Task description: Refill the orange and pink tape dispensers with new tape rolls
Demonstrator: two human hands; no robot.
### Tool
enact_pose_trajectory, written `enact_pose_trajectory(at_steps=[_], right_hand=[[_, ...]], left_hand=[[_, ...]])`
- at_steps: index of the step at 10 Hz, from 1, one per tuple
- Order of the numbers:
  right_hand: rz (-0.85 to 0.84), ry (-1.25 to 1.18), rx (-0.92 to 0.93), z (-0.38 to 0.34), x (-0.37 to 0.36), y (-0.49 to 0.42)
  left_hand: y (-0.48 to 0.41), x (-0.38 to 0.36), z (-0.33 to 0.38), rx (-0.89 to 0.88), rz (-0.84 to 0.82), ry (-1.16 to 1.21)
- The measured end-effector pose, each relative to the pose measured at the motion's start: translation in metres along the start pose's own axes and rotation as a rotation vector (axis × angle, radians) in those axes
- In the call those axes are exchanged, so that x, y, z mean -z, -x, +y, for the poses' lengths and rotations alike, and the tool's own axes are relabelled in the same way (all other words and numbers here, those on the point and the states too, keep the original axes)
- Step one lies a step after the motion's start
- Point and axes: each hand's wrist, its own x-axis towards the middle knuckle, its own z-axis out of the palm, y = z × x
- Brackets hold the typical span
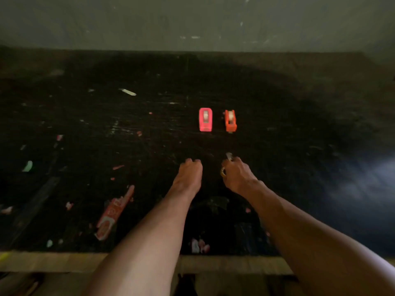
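A pink tape dispenser [205, 120] and an orange tape dispenser [230, 121] stand side by side on the dark table [299, 129], each with a pale roll showing in its top. My left hand [189, 176] hovers nearer to me, below the pink one, fingers curled in with nothing visible inside. My right hand [238, 174] is below the orange dispenser and grips a small tape roll [223, 171], whose yellowish ring shows at the palm; a pale bit [229, 156] sticks out above the fingers. The picture is blurred.
Scraps of paper and tape litter the table's left half, among them a red and white torn package [113, 212] and a pale strip [127, 92]. A light wooden edge [64, 261] borders the table's near side. A grey wall [192, 22] rises behind.
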Motion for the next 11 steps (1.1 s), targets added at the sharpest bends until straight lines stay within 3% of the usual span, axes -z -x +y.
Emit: enact_pose_trajectory(at_steps=[3,6,9,11], right_hand=[[0.075,0.027,0.108,-0.108,0.055,-0.157],[-0.070,0.088,0.006,-0.141,0.054,-0.270],[-0.096,0.056,-0.059,-0.142,0.040,-0.282],[-0.045,-0.033,-0.056,-0.140,0.039,-0.246]], left_hand=[[-0.138,0.098,-0.091,0.054,0.057,0.037],[-0.256,0.109,-0.118,-0.020,-0.026,0.071],[-0.268,0.088,-0.128,-0.043,-0.063,0.071],[-0.230,0.095,-0.121,-0.008,-0.060,0.094]])
